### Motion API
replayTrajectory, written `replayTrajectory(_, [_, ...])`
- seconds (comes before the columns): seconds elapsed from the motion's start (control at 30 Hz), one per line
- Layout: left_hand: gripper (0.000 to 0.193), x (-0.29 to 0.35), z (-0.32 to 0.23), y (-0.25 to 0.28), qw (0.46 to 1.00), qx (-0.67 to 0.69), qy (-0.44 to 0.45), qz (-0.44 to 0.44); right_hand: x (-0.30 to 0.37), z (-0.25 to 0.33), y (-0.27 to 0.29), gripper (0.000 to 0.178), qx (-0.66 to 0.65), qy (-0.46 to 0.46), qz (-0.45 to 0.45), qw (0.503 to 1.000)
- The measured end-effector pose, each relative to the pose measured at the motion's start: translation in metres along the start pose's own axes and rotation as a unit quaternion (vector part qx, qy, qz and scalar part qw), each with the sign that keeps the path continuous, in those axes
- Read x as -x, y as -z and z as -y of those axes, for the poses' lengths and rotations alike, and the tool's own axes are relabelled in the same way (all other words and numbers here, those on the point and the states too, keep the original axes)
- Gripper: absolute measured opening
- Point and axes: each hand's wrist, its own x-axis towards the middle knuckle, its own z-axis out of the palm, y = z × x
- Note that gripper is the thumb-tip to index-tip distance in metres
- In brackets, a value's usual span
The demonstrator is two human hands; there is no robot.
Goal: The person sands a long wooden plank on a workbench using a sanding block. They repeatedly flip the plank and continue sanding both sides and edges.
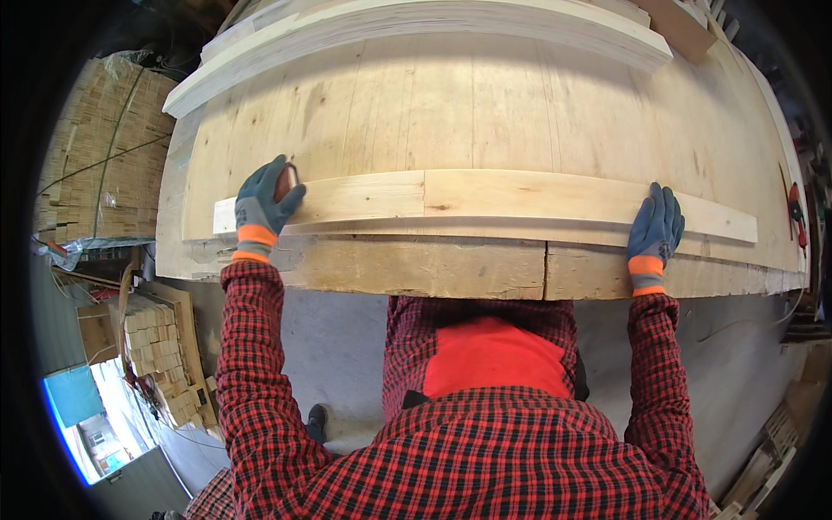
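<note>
A long, pale wooden board (520, 194) lies crosswise near the front edge of the workbench, with a joint line left of its middle. Near its left end, my gloved left hand (265, 198) is closed around a small reddish-brown block (287, 182) with a pale edge, seemingly a sanding block, held at the board's surface. Toward the other end rests my right hand (658, 227), its gloved fingers stretched out flat across the board and its wrist over the near edge. Both gloves are blue-grey with orange cuffs.
A stack of long boards (416, 19) lies along the bench's (433, 104) far side. Bundled wood strips (104, 156) stand at left, above stacked blocks (160, 355). A red-handled tool (796, 217) is at the right edge. A dark shoe (319, 416) shows on the floor.
</note>
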Motion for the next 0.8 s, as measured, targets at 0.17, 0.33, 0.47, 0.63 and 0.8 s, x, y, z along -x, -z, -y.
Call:
replayTrajectory(0.17, [0.069,-0.019,-0.072,-0.024,0.998,0.002,-0.058,0.012,-0.001,0.002,0.001,0.039,0.001,0.014,-0.015,1.0])
replayTrajectory(0.33, [0.083,-0.051,-0.216,-0.063,0.967,0.112,-0.225,0.048,-0.003,0.0,0.002,0.038,0.022,0.01,0.006,1.0])
replayTrajectory(0.47, [0.077,-0.036,-0.165,-0.055,0.966,0.114,-0.234,0.005,-0.002,-0.004,0.001,0.038,0.002,0.021,-0.003,1.0])
replayTrajectory(0.63, [0.057,0.004,0.025,-0.001,0.998,0.005,0.011,-0.063,-0.002,-0.004,0.0,0.039,0.012,0.025,-0.001,1.0])
replayTrajectory(0.8, [0.056,0.018,0.013,-0.01,0.994,-0.033,0.04,-0.092,-0.002,-0.003,0.0,0.039,0.012,0.031,-0.014,0.999])
